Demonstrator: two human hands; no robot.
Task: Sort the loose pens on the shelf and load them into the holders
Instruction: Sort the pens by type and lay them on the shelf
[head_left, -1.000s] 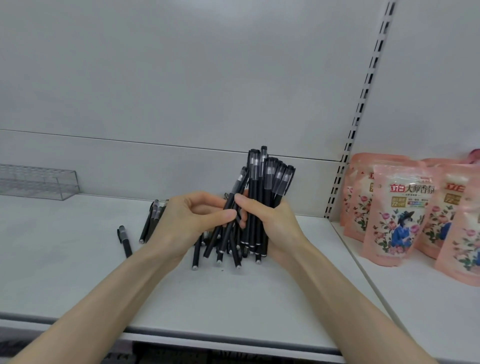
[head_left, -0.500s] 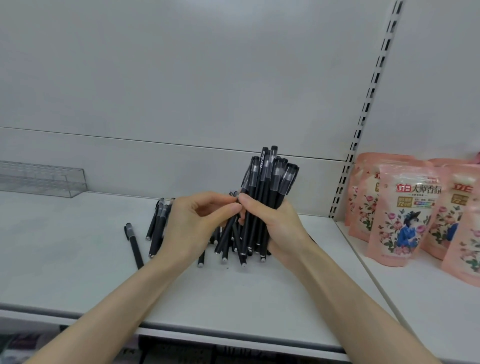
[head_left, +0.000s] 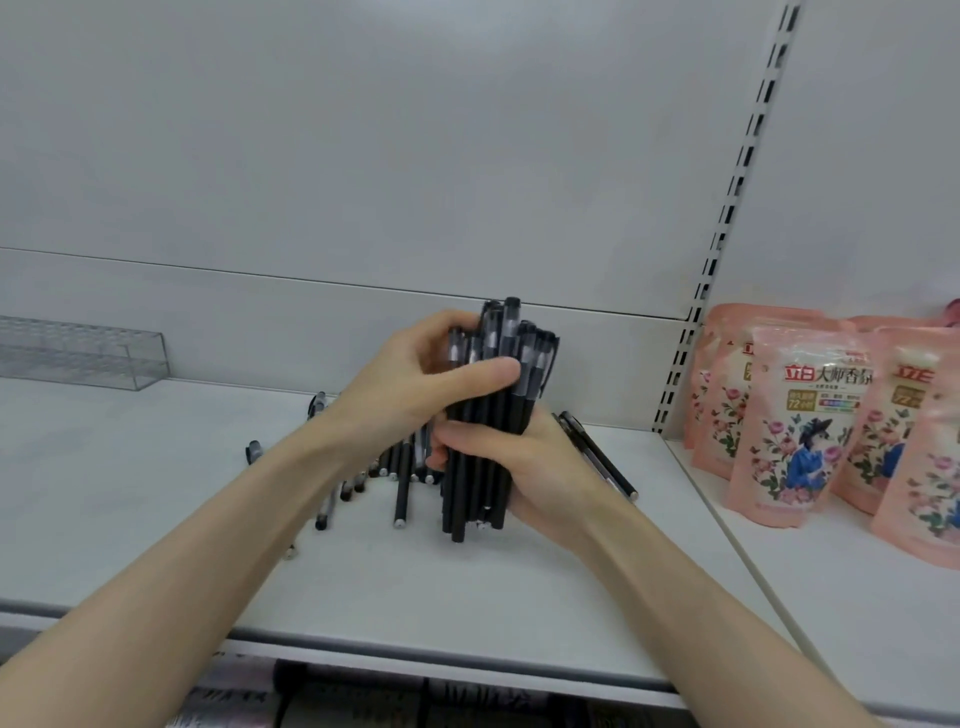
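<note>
Shelf (head_left: 156, 493): white, with a white back panel.

Bundle of black pens (head_left: 488, 410): held upright in both hands above the middle of the shelf, caps at the top. The lower ends hang just above the shelf surface; contact with it cannot be confirmed.

Left hand (head_left: 410, 374): grips the upper part of the bundle just below the caps. Its fingers (head_left: 483, 376) are curled round the pens, thumb laid across the front.

Right hand (head_left: 540, 467): grips the lower half of the bundle, curled tight around the barrels.

Loose pens (head_left: 400, 488): scattered flat on the shelf, behind and left of the hands, partly hidden by the left forearm. One further single pen (head_left: 597, 457) lies just right of the right hand.

Clear holder (head_left: 83, 353): stands at the far left against the back panel, well apart from the pens.

Pink pouches (head_left: 800, 426): upright on the adjoining shelf to the right.
</note>
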